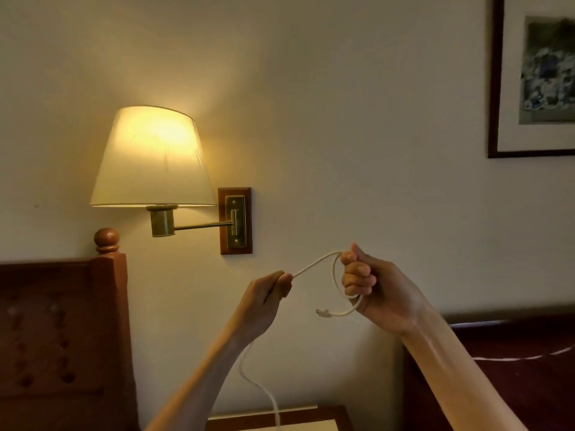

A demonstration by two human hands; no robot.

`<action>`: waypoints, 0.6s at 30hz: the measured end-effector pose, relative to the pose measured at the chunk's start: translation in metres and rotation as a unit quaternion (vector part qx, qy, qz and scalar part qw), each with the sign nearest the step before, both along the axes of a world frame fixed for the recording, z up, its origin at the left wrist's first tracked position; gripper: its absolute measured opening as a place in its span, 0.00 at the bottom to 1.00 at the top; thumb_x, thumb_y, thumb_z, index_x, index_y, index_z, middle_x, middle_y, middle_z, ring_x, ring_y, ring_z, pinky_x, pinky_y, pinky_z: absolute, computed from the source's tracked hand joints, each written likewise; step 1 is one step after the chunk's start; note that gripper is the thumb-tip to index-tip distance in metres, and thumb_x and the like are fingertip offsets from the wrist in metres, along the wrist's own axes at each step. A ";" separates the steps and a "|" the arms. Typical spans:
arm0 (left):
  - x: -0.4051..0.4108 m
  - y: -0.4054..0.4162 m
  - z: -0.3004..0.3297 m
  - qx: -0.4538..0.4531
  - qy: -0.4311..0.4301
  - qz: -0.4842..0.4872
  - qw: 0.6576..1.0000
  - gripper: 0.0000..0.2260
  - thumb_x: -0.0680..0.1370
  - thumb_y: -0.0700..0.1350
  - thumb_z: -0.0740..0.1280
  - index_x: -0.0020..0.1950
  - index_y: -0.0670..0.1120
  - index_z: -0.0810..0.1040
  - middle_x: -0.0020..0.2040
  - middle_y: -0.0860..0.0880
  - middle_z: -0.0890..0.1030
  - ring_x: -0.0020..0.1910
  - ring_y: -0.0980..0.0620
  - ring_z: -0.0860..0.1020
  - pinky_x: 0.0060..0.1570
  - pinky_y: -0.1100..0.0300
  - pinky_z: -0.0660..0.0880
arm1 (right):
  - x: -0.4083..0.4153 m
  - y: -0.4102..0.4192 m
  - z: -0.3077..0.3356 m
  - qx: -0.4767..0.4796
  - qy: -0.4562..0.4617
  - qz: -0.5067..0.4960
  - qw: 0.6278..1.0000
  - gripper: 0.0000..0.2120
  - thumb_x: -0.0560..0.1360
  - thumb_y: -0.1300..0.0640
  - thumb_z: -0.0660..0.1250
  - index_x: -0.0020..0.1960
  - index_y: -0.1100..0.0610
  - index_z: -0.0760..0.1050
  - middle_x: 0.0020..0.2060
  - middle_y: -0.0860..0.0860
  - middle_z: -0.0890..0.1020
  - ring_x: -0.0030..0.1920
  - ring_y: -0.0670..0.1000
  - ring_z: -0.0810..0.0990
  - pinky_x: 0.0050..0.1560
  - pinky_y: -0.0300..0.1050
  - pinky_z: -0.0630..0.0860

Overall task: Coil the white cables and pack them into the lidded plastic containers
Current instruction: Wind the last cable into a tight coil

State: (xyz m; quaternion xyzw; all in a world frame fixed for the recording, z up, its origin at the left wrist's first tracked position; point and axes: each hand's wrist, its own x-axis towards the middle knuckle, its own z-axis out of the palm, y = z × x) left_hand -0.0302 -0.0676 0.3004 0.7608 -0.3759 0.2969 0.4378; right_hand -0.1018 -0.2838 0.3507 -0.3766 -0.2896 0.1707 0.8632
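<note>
White cable (314,265) stretches in mid-air between both hands before the wall: left grip (270,293) pinches it, its slack trailing down toward the tabletop (311,415), while right grip (370,287) clenches a loop whose plug (323,313) dangles free

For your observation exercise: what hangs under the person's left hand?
Below the left hand, the white cable trails down behind the forearm toward the nightstand. The stretch inside the fist is covered, and its far end runs out of view.
</note>
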 end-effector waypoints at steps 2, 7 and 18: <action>0.009 0.007 -0.019 0.008 0.032 0.035 0.999 0.15 0.83 0.52 0.56 0.37 0.52 0.70 0.31 0.56 0.70 0.32 0.57 0.67 0.35 0.57 0.65 | 0.001 -0.009 0.009 0.017 0.006 -0.024 1.000 0.11 0.68 0.59 0.77 0.39 0.58 0.74 0.27 0.47 0.73 0.24 0.43 0.71 0.26 0.34 0.71; -0.019 0.000 -0.021 0.252 0.090 0.082 0.960 0.17 0.82 0.44 0.59 0.33 0.52 0.72 0.28 0.55 0.73 0.33 0.52 0.74 0.38 0.59 0.68 | 0.006 -0.016 0.020 -0.006 0.007 -0.190 0.982 0.07 0.77 0.57 0.63 0.42 0.59 0.73 0.32 0.50 0.76 0.29 0.46 0.76 0.31 0.36 0.76; -0.051 -0.005 0.062 0.232 -0.227 0.085 0.942 0.14 0.82 0.53 0.56 0.46 0.51 0.79 0.29 0.58 0.72 0.26 0.58 0.72 0.28 0.69 0.68 | -0.001 0.021 -0.014 -0.371 -0.226 -0.370 0.821 0.19 0.83 0.54 0.57 0.41 0.63 0.79 0.28 0.57 0.80 0.28 0.52 0.76 0.33 0.40 0.74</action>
